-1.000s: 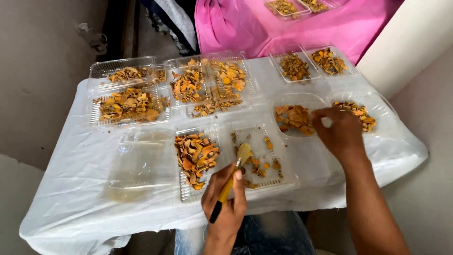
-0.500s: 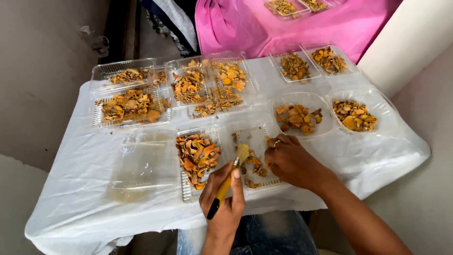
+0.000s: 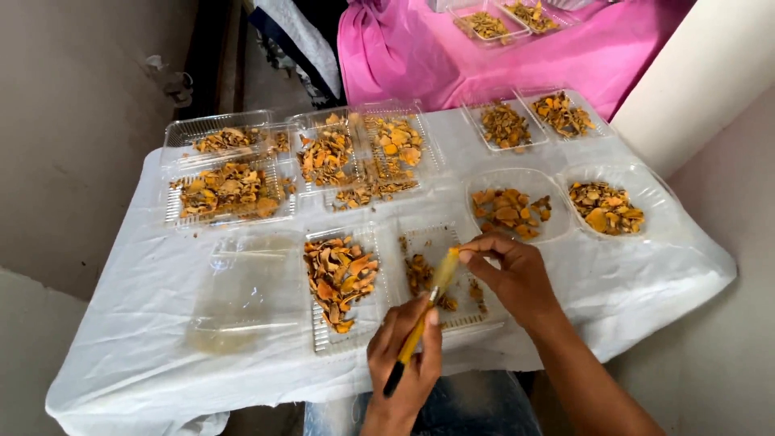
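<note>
My left hand (image 3: 404,355) grips a yellow-handled brush (image 3: 420,323) with a black end, bristles pointing up toward my right hand. My right hand (image 3: 513,270) pinches a small orange piece at the brush tip, above a clear plastic tray (image 3: 440,323) that holds a few orange dried pieces (image 3: 418,273). Just left of it, another clear tray compartment carries a heap of orange-brown dried slices (image 3: 339,274).
A table under a white sheet (image 3: 145,347) carries several clear trays of dried orange pieces (image 3: 226,190), two round clear bowls (image 3: 510,211) and an empty clear tray (image 3: 242,282). Behind is a pink-covered table (image 3: 452,56) with more trays. A wall stands at the left.
My right hand came back from the round bowl at the right and now sits at the brush tip over the near tray. My left hand stayed in place with the brush.
</note>
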